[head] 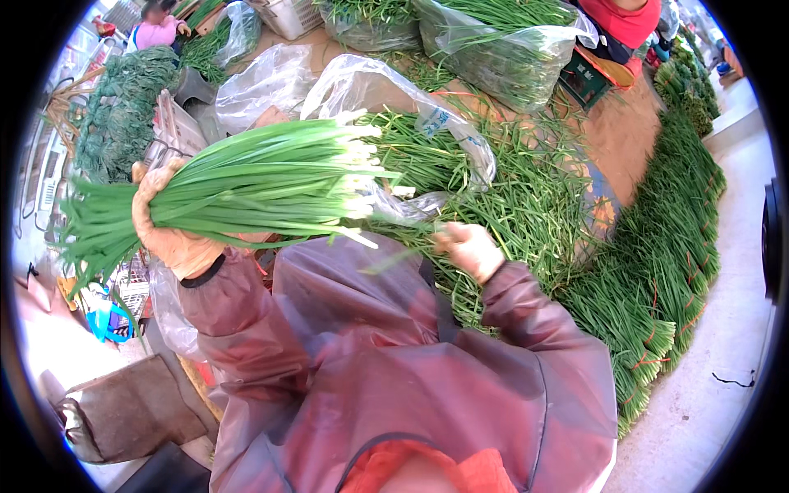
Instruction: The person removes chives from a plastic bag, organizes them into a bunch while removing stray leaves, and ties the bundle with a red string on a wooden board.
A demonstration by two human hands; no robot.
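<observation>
My left hand (160, 215), in what looks like a thin wrinkled glove, is wrapped around a thick bunch of green chives (265, 172). Their white root ends point right and the leaf tips hang off to the left. The bunch is held above my left knee. To the right, my right hand (471, 249) has its fingers pinched together on thin green leaves (400, 220) that are blurred. Beneath that hand lies a wide heap of loose, tangled green leaves (505, 209).
Tied chive bundles (666, 246) form a long row at right, beside a pale ledge (696, 382). Clear plastic bags (382, 80) lie ahead, and a large bag of chives (493, 61) stands beyond. Green netting (123, 117) is at left. Two other people sit farther off.
</observation>
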